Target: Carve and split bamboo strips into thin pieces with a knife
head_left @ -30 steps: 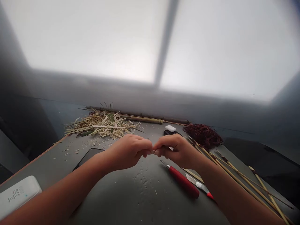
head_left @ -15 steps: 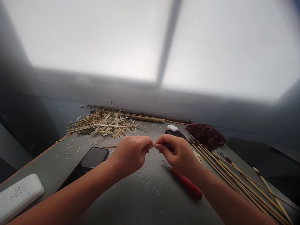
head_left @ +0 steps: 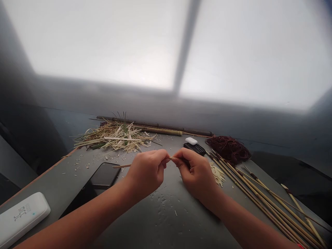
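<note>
My left hand (head_left: 149,169) is closed in a pinch on a thin bamboo strip (head_left: 121,166), whose tail sticks out to the left behind the fist. A short bit of the strip shows between my two hands, where the fingertips nearly meet. My right hand (head_left: 195,171) pinches that end between thumb and forefinger. Both hands are held above the grey table (head_left: 166,221). Beneath my right hand, the red-handled tool is hidden by the palm and forearm. A small heap of pale bamboo slivers (head_left: 218,174) lies just right of my right hand.
A pile of shavings (head_left: 121,136) lies at the back left, before bamboo poles (head_left: 166,128). Dark red cord (head_left: 229,148), a white case (head_left: 191,140) on a black object (head_left: 195,148) and several bamboo sticks (head_left: 261,193) are rightward. A phone (head_left: 105,174) and white device (head_left: 24,218) lie left.
My right hand and forearm have turned and shifted slightly, now covering the red-handled tool and showing more of the pale slivers. The strip's tail behind my left hand tilts differently. Both pinches stay closed.
</note>
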Tool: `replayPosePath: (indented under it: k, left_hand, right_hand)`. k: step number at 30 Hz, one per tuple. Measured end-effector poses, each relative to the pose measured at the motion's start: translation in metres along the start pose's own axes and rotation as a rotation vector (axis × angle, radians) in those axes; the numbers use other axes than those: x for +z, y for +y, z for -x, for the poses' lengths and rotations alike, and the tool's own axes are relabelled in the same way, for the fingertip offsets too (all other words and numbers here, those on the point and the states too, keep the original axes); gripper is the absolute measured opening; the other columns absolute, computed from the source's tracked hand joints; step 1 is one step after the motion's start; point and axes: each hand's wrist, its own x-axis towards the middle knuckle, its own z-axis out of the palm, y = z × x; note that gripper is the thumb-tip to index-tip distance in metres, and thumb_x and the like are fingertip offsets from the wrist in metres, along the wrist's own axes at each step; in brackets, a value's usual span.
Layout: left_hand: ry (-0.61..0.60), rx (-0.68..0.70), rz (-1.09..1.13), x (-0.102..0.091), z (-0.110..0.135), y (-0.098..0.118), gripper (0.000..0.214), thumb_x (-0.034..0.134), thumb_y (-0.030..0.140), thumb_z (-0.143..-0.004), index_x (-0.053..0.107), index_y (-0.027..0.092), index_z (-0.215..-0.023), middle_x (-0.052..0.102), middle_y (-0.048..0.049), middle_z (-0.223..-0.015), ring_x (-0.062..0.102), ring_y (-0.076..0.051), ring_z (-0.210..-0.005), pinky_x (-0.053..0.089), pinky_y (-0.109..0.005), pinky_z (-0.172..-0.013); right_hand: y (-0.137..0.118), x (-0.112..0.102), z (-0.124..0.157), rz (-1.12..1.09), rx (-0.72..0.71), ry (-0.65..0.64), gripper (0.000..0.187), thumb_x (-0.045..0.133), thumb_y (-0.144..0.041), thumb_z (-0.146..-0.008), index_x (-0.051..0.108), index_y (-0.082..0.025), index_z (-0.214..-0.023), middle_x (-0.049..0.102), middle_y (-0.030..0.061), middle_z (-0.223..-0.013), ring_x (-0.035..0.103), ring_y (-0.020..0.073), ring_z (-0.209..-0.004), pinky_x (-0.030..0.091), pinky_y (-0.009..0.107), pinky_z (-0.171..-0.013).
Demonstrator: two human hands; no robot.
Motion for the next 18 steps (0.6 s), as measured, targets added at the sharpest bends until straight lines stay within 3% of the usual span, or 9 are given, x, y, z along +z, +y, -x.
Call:
replayPosePath:
  k: [18]
  left_hand:
    - [0.068, -0.136, 0.130, 0.003, 0.001, 0.012, 0.020, 0.046, 0.012, -0.084, 0.060, 0.018, -0.070, 0.059, 0.0033, -0.056, 0.041, -0.009, -0.045, 0.030, -0.022, -0.049]
  right_hand:
    - [-0.007, 0.005, 0.004, -0.146, 0.102, 0.082, 0.020, 0.052, -0.023, -0.086, 0.058, -0.018, -0.067, 0.046, -0.0043, -0.056, 0.034, 0.0087, -0.049, 0.026, 0.022, -0.043]
